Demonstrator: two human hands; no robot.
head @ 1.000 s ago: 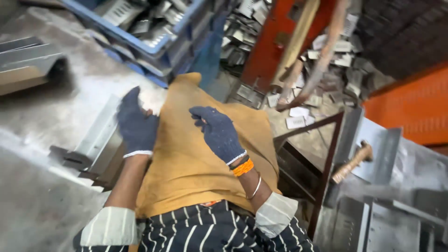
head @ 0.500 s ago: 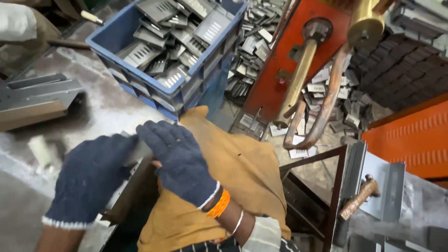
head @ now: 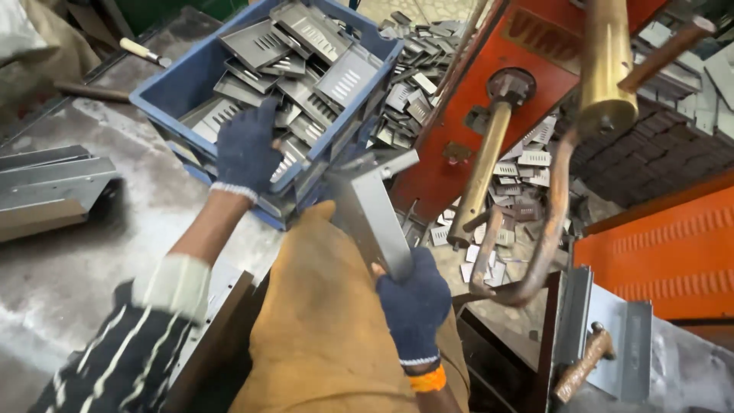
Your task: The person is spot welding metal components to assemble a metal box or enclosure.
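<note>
— What are the fingers doing?

— The right hand (head: 414, 306), in a dark blue knit glove, is closed tight around the lower end of a bent grey metal bracket (head: 372, 208). The left hand (head: 246, 149), gloved the same way, rests with its fingers curled loosely over the stamped parts at the near edge of the blue crate (head: 164, 98); whether it has pinched one of them, I cannot tell.

— And the bracket itself?

— A long, flat strip of dull sheet metal, folded at the top into a short flange. It stands tilted, its upper end just beside the crate's near corner, its lower end in the fist above the tan apron (head: 317, 336).

— What's in the crate?

— A loose heap of slotted metal plates (head: 306, 53), grey, lying at all angles, filling it nearly to the rim. The crate sits on a worn steel table (head: 92, 252).

— Anything around it?

— More of the same plates are scattered on the floor (head: 520, 164) past the crate. An orange machine (head: 474, 115) stands to the right, with a brass-coloured electrode arm (head: 608, 69) hanging over them.
</note>
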